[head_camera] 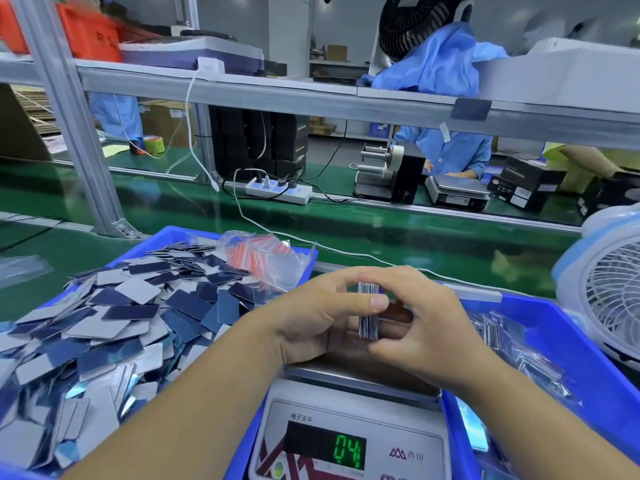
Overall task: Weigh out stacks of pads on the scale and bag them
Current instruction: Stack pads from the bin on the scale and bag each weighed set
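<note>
Standing on edge, stack of pads (367, 310) runs vertically between both hands.

Bright, even overhead light fills the scene, casting only soft shadows. Glare streaks the green conveyor belt (346, 216) toward 12 o'clock. Wide-angle distortion bends the shelf rail (311, 95), and the orange bins (86, 32) at 10 o'clock are blurred.

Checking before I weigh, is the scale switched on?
On: the scale display glows with green digits.

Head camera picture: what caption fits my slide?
Both hands squaring a stack of pads above the scale.
</note>
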Available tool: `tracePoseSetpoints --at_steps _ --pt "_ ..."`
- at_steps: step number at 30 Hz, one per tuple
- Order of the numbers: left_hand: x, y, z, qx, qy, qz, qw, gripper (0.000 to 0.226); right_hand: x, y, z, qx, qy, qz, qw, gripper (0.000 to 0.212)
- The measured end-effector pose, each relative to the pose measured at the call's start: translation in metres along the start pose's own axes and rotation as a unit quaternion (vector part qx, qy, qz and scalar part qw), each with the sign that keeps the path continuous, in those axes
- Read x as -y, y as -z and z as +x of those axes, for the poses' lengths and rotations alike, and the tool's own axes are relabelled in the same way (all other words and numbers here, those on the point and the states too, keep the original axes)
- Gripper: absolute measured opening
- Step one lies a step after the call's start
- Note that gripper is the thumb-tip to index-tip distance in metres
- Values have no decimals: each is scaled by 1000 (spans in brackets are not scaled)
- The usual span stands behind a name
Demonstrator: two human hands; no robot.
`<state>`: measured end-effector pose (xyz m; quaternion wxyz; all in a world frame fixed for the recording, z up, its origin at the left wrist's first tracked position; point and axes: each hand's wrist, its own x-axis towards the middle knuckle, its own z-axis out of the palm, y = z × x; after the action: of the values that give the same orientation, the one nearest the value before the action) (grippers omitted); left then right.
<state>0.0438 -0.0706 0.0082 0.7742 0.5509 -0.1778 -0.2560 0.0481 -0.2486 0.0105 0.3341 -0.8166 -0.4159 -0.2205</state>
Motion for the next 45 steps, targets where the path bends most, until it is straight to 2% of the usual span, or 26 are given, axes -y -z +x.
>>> tracePoseSetpoints --at_steps 5,9,14,17,20,22,26,29,31,33,35,36,38,39,41,43,45 --pt "0 3 0 -14 -15 -8 1000 56 -4 3 1 -62 -19 -14 998 54" --pt "0 5 1 -43 -39 34 998 59 -5 -1 2 -76 -15 -34 996 58" --pt "2 10 4 -52 -90 25 994 69 -5 -8 4 -95 3 -56 994 55" --pt "-1 16 0 -38 -87 50 994 67 -5 -4 2 -37 33 -61 997 70" --pt "-7 26 -8 2 -51 100 994 65 -2 6 -2 38 19 -31 999 85" --pt "-8 28 -10 35 -9 104 994 63 3 10 -2 61 33 -3 998 75" --pt "-8 27 -11 83 46 127 987 67 13 16 -1 92 39 4 995 39" --pt "-12 30 -15 85 89 157 980 66 15 19 -2 119 5 9 993 27" --pt "-18 33 -18 85 102 169 977 52 15 18 -1 114 -17 15 993 20" --pt "-25 42 -22 24 102 205 973 41 12 16 0 101 -41 15 994 19" --pt "-30 53 -22 -137 80 275 948 37 7 13 -1 94 -89 21 991 18" --pt "-30 59 -20 -235 53 320 916 31 4 11 -2 92 -117 27 989 19" --pt "-23 72 -12 -402 -7 403 822 26 -2 5 -5 98 -165 26 981 24" --pt "-18 78 -8 -441 -19 447 778 25 -4 2 -6 110 -184 23 977 24" --pt "-8 84 -3 -447 9 521 727 21 -7 -2 -7 132 -209 27 969 22" --pt "0 88 3 -412 60 573 706 31 -7 -3 -7 142 -219 24 965 26" --pt "8 93 9 -380 88 615 685 29 -5 -3 -7 153 -215 7 964 32"
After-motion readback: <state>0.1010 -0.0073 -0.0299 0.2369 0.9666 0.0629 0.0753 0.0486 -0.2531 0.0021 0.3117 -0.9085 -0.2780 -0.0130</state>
